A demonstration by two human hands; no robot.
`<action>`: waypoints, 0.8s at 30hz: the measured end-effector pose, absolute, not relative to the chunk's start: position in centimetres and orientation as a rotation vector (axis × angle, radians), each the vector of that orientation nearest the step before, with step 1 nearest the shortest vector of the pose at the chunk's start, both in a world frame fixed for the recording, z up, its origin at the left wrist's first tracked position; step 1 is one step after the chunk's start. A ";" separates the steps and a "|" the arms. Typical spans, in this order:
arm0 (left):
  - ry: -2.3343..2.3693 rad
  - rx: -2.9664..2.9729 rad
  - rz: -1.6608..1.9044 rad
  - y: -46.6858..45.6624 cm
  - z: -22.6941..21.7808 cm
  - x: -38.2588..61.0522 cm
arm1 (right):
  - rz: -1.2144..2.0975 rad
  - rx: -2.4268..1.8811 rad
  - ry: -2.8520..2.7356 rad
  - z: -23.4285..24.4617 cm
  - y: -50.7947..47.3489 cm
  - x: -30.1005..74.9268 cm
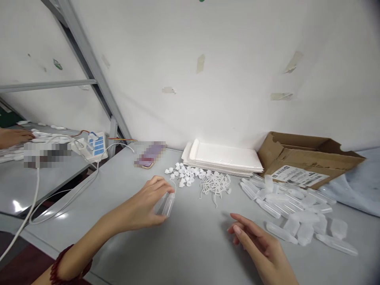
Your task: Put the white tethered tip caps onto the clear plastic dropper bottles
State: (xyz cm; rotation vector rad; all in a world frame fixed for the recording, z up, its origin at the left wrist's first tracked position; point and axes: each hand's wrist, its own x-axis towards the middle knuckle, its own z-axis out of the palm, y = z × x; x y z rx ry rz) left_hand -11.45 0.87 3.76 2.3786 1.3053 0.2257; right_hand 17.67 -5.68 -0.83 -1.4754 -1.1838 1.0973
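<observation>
My left hand [151,204] is closed round a small clear plastic bottle [168,206], gripping it between thumb and fingers. A thin white curved tube [174,185] rises at the bottle's top. My right hand [258,245] hovers over the grey table with its fingers apart and nothing in them. Beyond my left hand lie several small white cone-shaped caps [187,174]. Beside them is a tangle of thin white tubes [216,183]. A heap of translucent plastic bottles [297,206] lies to the right of my right hand.
A stack of white envelopes [225,156] stands against the wall. Behind the bottles is an open cardboard box [308,158], next to pale blue cloth [356,182]. A phone [151,154], a power strip [97,146] and white cables lie left. Another person's hand [16,136] is at the neighbouring table.
</observation>
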 end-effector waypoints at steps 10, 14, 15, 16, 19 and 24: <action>1.254 2.402 0.168 1.4 3.9 -12.3 | 1.071 -1.560 -1.221 -0.9 -5.6 17.8; 1.269 2.396 0.145 1.4 3.4 -12.7 | 1.074 -1.561 -1.217 -1.0 -5.6 17.8; 1.272 2.396 0.137 1.4 3.3 -12.7 | 1.076 -1.561 -1.210 -1.0 -5.7 17.8; 1.273 2.400 0.134 1.4 3.2 -12.8 | 1.078 -1.560 -1.204 -1.0 -5.7 17.8; 1.288 2.415 0.142 1.4 3.2 -12.8 | 1.080 -1.561 -1.208 -0.9 -5.7 17.7; 1.328 2.414 0.123 1.3 3.2 -12.9 | 1.053 -1.572 -1.227 -0.8 -5.7 17.7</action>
